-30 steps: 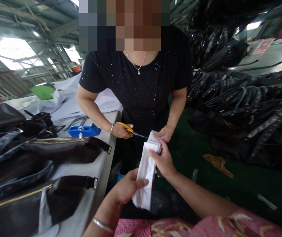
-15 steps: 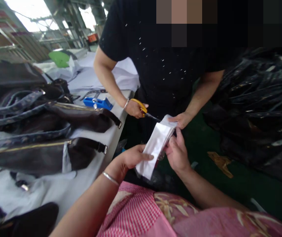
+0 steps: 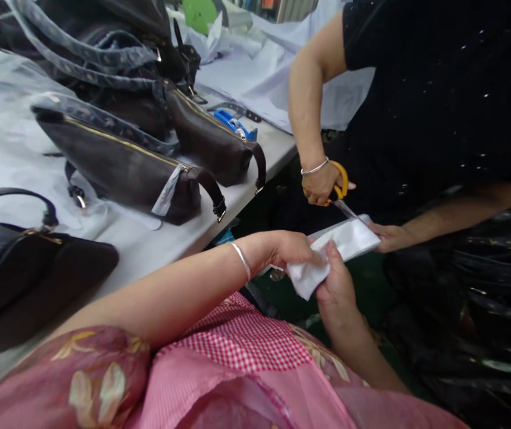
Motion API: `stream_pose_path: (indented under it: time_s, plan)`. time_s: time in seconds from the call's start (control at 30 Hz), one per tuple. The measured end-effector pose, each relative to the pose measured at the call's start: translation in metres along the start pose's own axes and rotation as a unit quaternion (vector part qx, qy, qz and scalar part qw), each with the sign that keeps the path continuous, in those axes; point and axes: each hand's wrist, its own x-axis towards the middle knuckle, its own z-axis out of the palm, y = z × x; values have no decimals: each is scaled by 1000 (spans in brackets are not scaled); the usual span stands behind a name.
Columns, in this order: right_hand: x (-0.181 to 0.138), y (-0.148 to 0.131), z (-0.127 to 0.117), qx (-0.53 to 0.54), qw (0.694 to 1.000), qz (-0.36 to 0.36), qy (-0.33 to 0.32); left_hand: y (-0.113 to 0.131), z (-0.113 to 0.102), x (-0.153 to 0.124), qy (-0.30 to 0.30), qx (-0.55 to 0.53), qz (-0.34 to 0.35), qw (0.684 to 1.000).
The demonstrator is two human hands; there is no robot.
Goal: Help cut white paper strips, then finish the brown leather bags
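A folded stack of thin white sheets (image 3: pixel 349 237), paper or cloth, lies between me and a co-worker. My left hand (image 3: pixel 298 250) is closed on its near end, where the white material bunches and hangs down. With the thumb on top, my right hand (image 3: pixel 336 277) grips the same stack from the right side. A co-worker's hand (image 3: pixel 392 236) pinches the far end. In the co-worker's other hand (image 3: pixel 320 183) are yellow-handled scissors (image 3: pixel 342 179), their blades touching the far end of the stack.
Dark brown zippered bags (image 3: pixel 134 170) stand on the white table (image 3: pixel 193 235) to my left, with a black handbag (image 3: pixel 36 280) nearer me. A blue tape dispenser (image 3: pixel 236 125) sits near the table edge. Dark plastic-wrapped goods (image 3: pixel 470 298) are piled at right.
My view has swung right and down. The stack has turned from steep to nearly level, its near end now bunched in my hands. The scissors have reached the stack's far end.
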Motion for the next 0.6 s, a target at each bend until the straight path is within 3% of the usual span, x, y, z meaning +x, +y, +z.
stream_pose_path:
  time_s: [0.13,0.23,0.3,0.43,0.5,0.6]
  plan:
    - [-4,-7,-1,-7,1000,15,-3,7,-12,-30,-109,-72,11,991]
    - [-5,-8,-1,-14,999,41,11,1,-21,-55,-131,-77,55,987]
    - [-4,-8,-1,-19,999,42,20,-7,-21,-65,-103,-44,102,988]
    - [-1,-4,-2,-29,999,26,32,-22,-9,-65,34,77,176,981]
    - [0,-3,-2,-34,999,28,28,-27,-3,-61,77,115,178,974]
    - [-2,-3,-1,-24,999,30,15,-32,1,-58,86,113,157,977]
